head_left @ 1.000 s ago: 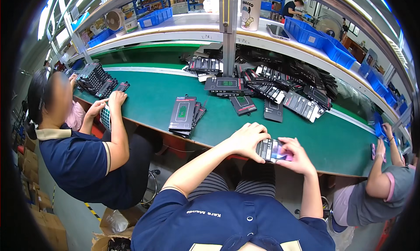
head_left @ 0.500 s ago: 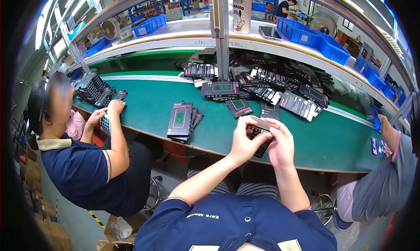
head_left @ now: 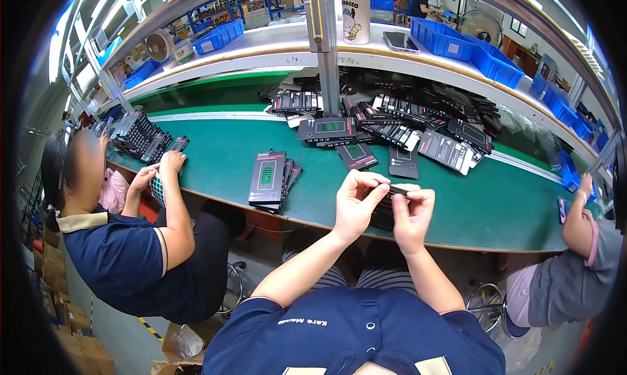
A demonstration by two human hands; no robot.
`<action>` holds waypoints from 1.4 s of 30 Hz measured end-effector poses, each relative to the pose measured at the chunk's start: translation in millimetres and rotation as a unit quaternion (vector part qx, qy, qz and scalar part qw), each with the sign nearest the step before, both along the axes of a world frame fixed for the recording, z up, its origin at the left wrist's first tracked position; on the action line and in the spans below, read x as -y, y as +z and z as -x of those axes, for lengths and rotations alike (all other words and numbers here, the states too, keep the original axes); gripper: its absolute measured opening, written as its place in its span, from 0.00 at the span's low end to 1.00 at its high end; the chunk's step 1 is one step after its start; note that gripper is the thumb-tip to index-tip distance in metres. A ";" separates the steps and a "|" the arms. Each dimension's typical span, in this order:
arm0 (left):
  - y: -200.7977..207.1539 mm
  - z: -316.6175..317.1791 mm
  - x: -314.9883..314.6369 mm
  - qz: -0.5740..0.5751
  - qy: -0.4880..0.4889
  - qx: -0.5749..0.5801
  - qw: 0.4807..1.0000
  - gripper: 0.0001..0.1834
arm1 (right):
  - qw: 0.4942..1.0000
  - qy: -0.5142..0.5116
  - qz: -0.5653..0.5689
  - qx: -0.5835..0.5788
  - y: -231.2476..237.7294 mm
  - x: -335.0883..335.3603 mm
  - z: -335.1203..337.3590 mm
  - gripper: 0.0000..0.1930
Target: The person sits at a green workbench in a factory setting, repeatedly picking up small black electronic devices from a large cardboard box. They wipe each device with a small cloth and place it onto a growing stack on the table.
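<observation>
Just over the table's near edge, my two hands hold a small black box (head_left: 383,219) between them. My left hand (head_left: 356,205) is closed, its thumb and fingers pinching the box's upper end at the left. At the right of that same end, my right hand (head_left: 413,221) pinches with its thumb against bent fingers. A thin dark edge of the box shows between the fingertips; much of the rest is hidden behind my hands. A short stack of flat black boxes (head_left: 266,176) with a green panel design lies left of my hands.
A large heap of black boxes (head_left: 450,151) spreads over the back of the green table (head_left: 215,140). A metal post (head_left: 328,81) rises through it to a shelf with blue bins (head_left: 441,40). People sit at my left and right; a co-worker's hands (head_left: 171,163) are near upright stacked boxes.
My fingers have shifted on the box's upper end; its greyish top face now shows only as a thin dark edge. The person at the right has raised an arm, and the phone there has turned.
</observation>
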State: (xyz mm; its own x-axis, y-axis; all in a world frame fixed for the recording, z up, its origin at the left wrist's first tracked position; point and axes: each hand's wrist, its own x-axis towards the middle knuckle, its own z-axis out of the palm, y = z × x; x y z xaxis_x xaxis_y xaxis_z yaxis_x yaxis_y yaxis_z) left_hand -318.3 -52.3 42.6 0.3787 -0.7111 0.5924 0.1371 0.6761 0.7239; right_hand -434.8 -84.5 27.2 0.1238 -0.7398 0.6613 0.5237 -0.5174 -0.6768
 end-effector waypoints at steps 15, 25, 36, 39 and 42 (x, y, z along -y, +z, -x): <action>31.2 -118.8 -58.4 -0.243 0.154 0.083 0.954 0.34 | 0.891 0.005 0.283 -0.355 3.2 -4.5 6.1 0.11; -14.5 -187.5 -106.0 -0.211 0.529 0.276 0.775 0.28 | 0.891 -0.024 0.169 -0.420 -14.8 12.6 4.3 0.08; -37.9 -160.8 -85.7 -0.255 0.507 0.400 0.719 0.39 | 0.869 -0.057 0.199 -0.449 -15.0 7.8 2.1 0.08; -36.9 -186.1 -76.3 -0.279 0.508 0.396 0.713 0.40 | 0.867 -0.062 0.195 -0.454 -16.5 7.2 5.5 0.08; -39.9 -234.5 -71.5 -0.341 0.568 0.400 0.633 0.40 | 0.867 -0.063 0.203 -0.450 -17.2 7.1 4.2 0.08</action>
